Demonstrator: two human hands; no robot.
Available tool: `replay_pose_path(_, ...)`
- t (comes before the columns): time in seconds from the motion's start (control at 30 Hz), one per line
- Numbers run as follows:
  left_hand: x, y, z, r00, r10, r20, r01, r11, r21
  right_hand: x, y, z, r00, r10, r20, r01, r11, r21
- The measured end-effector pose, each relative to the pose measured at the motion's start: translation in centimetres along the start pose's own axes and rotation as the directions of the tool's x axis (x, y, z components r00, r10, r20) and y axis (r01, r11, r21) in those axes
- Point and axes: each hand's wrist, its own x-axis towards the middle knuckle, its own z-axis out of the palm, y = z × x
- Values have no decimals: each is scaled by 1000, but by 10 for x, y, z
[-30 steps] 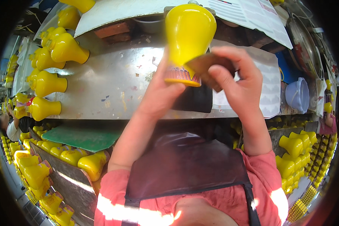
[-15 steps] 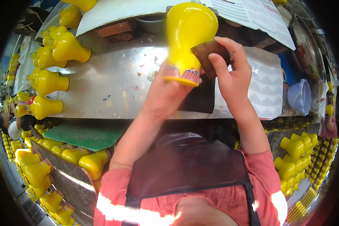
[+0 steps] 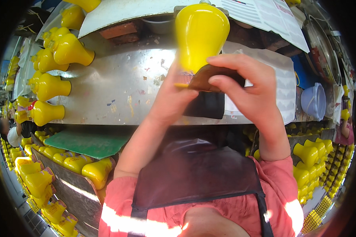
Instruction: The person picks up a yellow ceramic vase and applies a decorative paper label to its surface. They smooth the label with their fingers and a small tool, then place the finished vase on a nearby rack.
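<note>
A glossy yellow vase (image 3: 201,35) is held over the metal worktop, its wide end away from me and its narrow foot toward me. My left hand (image 3: 166,94) is closed around the foot, where a patterned red and blue band partly shows. In my right hand (image 3: 253,83), a dark brown, bendable flat piece (image 3: 215,75) is pinched between thumb and fingers. Its edge lies against the patterned band and covers much of it. Whether it is rubber or leather I cannot tell. Under my hands lies a black cloth or pad (image 3: 207,106).
Several yellow vases (image 3: 47,112) lie along the left of the metal worktop (image 3: 103,83). White patterned sheets (image 3: 279,75) lie at right, beside a pale blue bucket (image 3: 313,102). A brick (image 3: 120,31) sits under a white board (image 3: 118,14). A green board (image 3: 89,140) covers vases at lower left.
My right hand has come down and turned, bringing the brown piece from beside the vase's neck onto the band at its foot. My left hand keeps its hold.
</note>
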Motion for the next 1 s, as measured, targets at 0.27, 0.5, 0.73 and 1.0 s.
replay_pose_path(0.27,-1,-1,5,996,45,-74,-18,941,338,-6,5,4,990,-101,-96,79,975,-210)
replay_pose_path(0.5,-4,-12,3,967,242,-76,-71,546,835,-26,8,3,990,-96,-103,58,945,-322)
replay_pose_path(0.73,-2,-21,4,918,384,99,-143,89,986,-40,14,13,955,-291,-58,201,777,-596)
replay_pose_path(1.0,-1,-1,-26,993,113,28,-108,798,593,-57,-19,26,949,-307,68,295,794,-531)
